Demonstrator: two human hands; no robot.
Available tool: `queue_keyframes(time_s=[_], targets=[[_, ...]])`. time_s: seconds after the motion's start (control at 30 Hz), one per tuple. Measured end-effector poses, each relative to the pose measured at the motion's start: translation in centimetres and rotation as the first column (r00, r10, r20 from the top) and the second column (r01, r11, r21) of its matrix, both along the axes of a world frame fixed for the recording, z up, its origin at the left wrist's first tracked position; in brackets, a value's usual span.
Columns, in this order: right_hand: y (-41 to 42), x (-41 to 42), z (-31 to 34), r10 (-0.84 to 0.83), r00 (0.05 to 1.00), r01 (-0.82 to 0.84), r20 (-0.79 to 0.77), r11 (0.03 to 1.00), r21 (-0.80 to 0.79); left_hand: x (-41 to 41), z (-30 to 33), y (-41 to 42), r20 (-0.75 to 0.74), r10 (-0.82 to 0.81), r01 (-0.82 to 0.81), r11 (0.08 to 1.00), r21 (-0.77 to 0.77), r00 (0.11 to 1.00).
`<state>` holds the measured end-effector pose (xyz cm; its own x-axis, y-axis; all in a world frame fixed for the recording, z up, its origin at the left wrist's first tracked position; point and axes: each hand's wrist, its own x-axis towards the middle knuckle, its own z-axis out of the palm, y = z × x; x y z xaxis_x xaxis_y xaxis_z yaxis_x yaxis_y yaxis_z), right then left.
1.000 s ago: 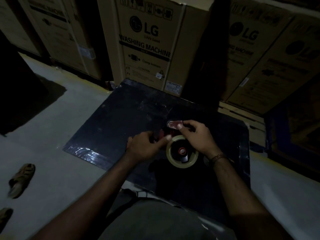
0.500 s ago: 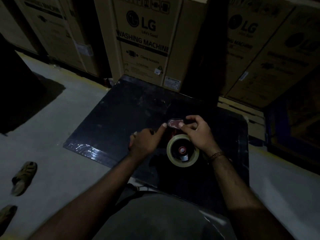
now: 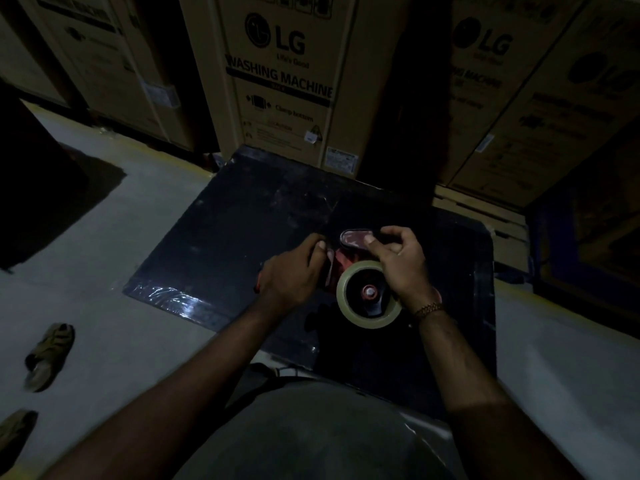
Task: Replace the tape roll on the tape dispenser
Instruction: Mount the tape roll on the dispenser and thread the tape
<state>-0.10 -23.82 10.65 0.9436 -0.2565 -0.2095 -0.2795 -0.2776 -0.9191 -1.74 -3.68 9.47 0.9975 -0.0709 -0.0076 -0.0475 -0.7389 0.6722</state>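
Now the right hand (image 3: 401, 265) pinched the flat red front of the red plastic tape dispenser (image 3: 349, 258), over the dark board (image 3: 214, 237). Its round clear tape roll (image 3: 369, 295) sat on it. The left hand (image 3: 291, 271) gripped its handle tightly.

Your black board (image 3: 214, 244) is bare over its left half and far-left corner: clear approach there. Middle-right is blocked: both hands and the tape dispenser (image 3: 349, 258) with its tape roll (image 3: 367, 294) sit there. Far edge is walled off by the cardboard boxes (image 3: 287, 81), touching or just beside it. Off the left edge, open floor (image 3: 114, 237), with sandals (image 3: 48, 355) well apart.
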Motion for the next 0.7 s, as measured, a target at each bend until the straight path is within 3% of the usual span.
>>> queue_keyframes(time_s=[0.2, 0.57, 0.7], targets=[[-0.7, 0.4, 0.5, -0.021, 1.000, 0.021, 0.003, 1.000, -0.001, -0.1, -0.3, 0.9, -0.032, -0.136, 0.134, 0.989, -0.063, 0.990], [-2.2, 0.8, 1.5, 0.038, 0.996, -0.036, -0.078, 0.999, 0.019, 0.6, -0.1, 1.6, -0.092, -0.323, 0.324, 0.946, -0.011, 0.942], [-2.1, 0.8, 2.7, 0.048, 0.999, -0.051, -0.017, 0.977, -0.207, 1.2, -0.3, 1.4, -0.096, -0.300, 0.296, 0.954, -0.056, 0.949]])
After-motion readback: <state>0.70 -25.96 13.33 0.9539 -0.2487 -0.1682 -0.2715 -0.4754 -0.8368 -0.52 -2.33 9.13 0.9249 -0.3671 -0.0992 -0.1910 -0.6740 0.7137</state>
